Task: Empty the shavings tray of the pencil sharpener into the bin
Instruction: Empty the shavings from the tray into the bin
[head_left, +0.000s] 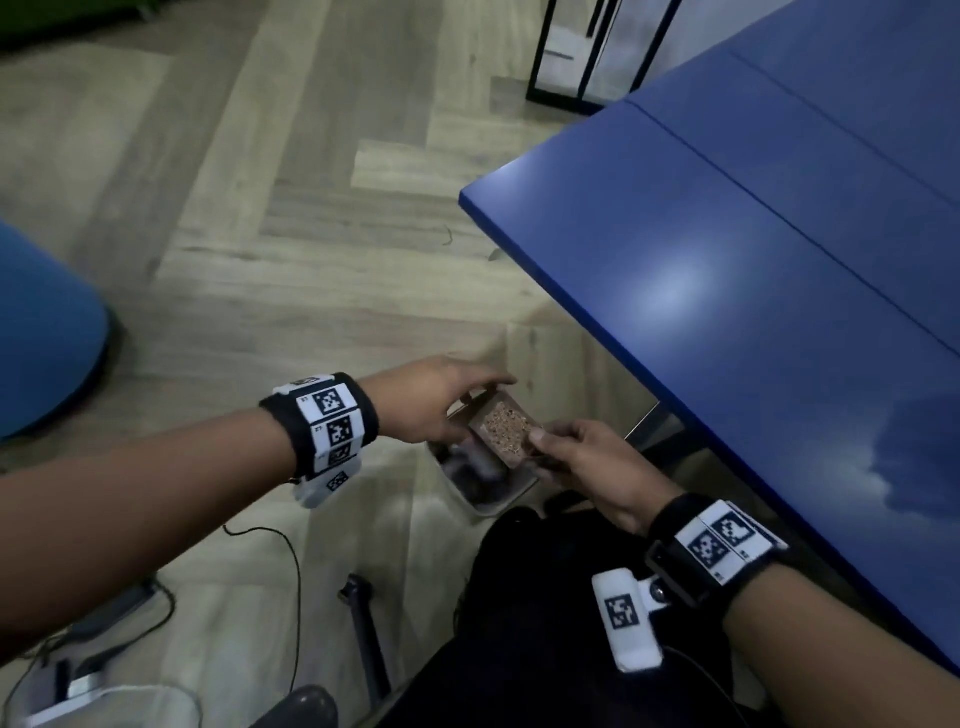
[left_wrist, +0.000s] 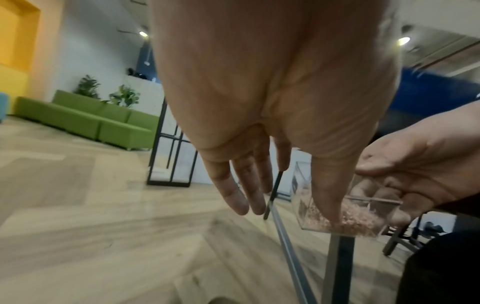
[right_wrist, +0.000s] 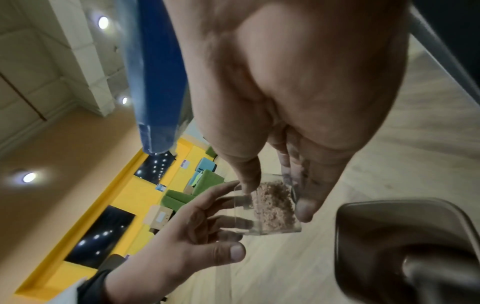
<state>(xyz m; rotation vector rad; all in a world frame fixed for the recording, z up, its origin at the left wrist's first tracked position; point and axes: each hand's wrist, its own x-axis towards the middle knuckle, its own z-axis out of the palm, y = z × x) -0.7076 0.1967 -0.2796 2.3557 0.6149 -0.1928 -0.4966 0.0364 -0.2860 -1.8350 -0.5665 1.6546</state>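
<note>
The clear shavings tray (head_left: 506, 428), filled with brown shavings, is held above the bin (head_left: 488, 506), a small beige container with a dark inside that stands on the floor. My right hand (head_left: 545, 441) pinches the tray's near end between thumb and fingers; the right wrist view shows this grip on the tray (right_wrist: 270, 205) with the bin (right_wrist: 363, 205) below. My left hand (head_left: 467, 400) reaches in from the left with straight fingers that touch the tray's far side. The left wrist view has its thumb lying against the tray (left_wrist: 363, 222). The sharpener body is out of sight.
A blue table (head_left: 727, 260) juts over the right side, its metal leg (left_wrist: 337, 267) just beyond the bin. My dark-trousered lap (head_left: 545, 623) is below the hands. A blue seat (head_left: 41, 332) stands at the left and cables (head_left: 291, 571) trail across the wooden floor.
</note>
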